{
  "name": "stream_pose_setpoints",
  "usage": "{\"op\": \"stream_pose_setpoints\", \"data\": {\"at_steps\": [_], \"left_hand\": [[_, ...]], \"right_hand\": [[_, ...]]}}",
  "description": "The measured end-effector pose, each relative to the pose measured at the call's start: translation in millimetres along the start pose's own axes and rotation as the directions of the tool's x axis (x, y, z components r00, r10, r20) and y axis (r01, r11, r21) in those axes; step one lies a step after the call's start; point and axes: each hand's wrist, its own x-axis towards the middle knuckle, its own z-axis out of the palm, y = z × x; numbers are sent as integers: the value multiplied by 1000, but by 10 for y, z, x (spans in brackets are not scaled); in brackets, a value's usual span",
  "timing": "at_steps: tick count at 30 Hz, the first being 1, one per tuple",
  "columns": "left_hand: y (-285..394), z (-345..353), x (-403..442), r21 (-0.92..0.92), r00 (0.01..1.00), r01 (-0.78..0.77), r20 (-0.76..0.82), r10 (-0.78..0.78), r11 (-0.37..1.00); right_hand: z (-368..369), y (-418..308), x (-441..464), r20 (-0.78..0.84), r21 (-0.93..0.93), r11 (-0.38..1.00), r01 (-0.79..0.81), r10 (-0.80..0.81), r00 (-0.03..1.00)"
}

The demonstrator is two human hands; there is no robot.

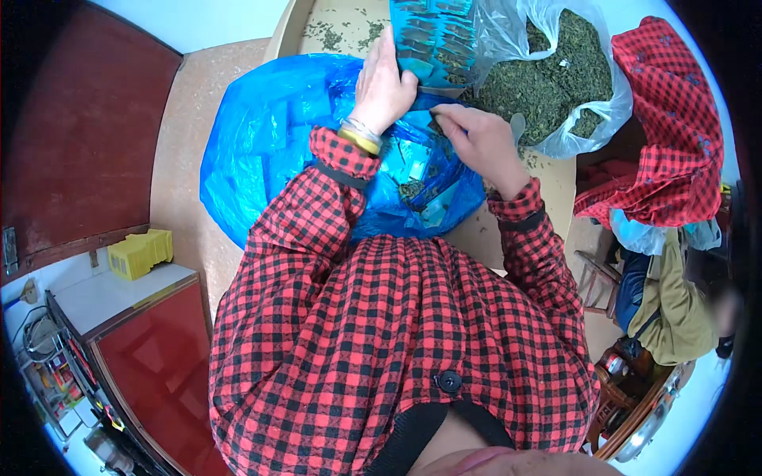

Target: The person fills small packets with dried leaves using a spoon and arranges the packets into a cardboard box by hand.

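Blue packets [432, 36] stand in rows, seemingly filled; dried leaf [548, 91] lies loose, unpacked, in clear bag [500, 32]; left hand [383, 89] open against packets; right hand [482, 144] curled, grip unconfirmed.

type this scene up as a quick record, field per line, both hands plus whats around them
left grip: fingers extended, at the edge of the teal packets
right grip: thumb and fingertips close together, contents unclear
blue bag: below the left grip, packets inside
clear bag: open, beyond the right grip
leaves: heaped in the clear bag, some scattered loose
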Motion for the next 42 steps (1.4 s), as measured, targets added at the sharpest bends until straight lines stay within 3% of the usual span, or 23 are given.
{"op": "stream_pose_setpoints", "data": {"at_steps": [2,4,5,7,8,11,13,15,16,19,21,23,25,28,33,36,37,40,42], "left_hand": [[121,-145,13,49,995,-71,-72,74,996],[400,-459,0,-57,992,-91,82,95,994],[497,-580,-29,-57,992,-96,77,101,994],[651,-755,-110,-336,874,-45,442,200,941],[695,-772,-171,-336,874,-51,440,205,940],[723,-695,-340,-109,867,-170,455,201,979],[621,-646,-359,-56,885,-169,430,176,984],[488,-598,-378,55,919,-141,378,110,989],[413,-548,-382,50,917,-147,382,117,988],[166,-370,-281,-4,984,57,170,-55,998],[138,-307,-195,-61,979,104,185,-91,993],[114,-239,-124,-171,958,219,222,-179,961],[43,-166,-114,-160,954,224,237,-183,961],[-35,-67,-137,-139,941,240,277,-195,961],[-79,-56,-96,-48,960,145,248,-129,988],[-79,-117,-111,31,941,152,302,-154,988],[-77,-123,-98,56,935,162,311,-171,985],[-31,-115,-60,100,921,166,340,-191,981],[0,-147,-39,153,891,212,376,-255,965]], "right_hand": [[-119,-47,87,-33,29,1000,8,-7,999],[-208,-73,131,-87,95,995,7,1,996],[-234,-70,142,-92,91,996,12,-4,996],[-288,-51,141,-67,232,973,-14,30,997],[-308,-49,134,-54,301,953,-28,47,997],[-291,-27,60,-120,276,960,-46,82,989],[-330,-24,49,-159,261,964,-59,103,982],[-396,-83,67,-236,98,994,-56,78,969],[-405,-111,65,-269,17,998,-59,61,961],[-303,-62,257,-345,-36,999,19,-30,938],[-265,-70,391,-385,-67,996,63,-84,919],[-243,-101,498,-321,-243,970,30,-110,941],[-188,-96,606,-283,-329,944,18,-117,952],[-17,28,756,-153,-528,824,204,-329,932],[115,131,828,-142,-457,868,195,-288,947],[72,113,693,-389,-250,958,140,-232,892],[108,110,660,-384,-249,958,140,-231,894],[233,134,526,-297,-489,851,195,-372,879],[253,170,434,-316,-475,866,158,-336,887]]}}
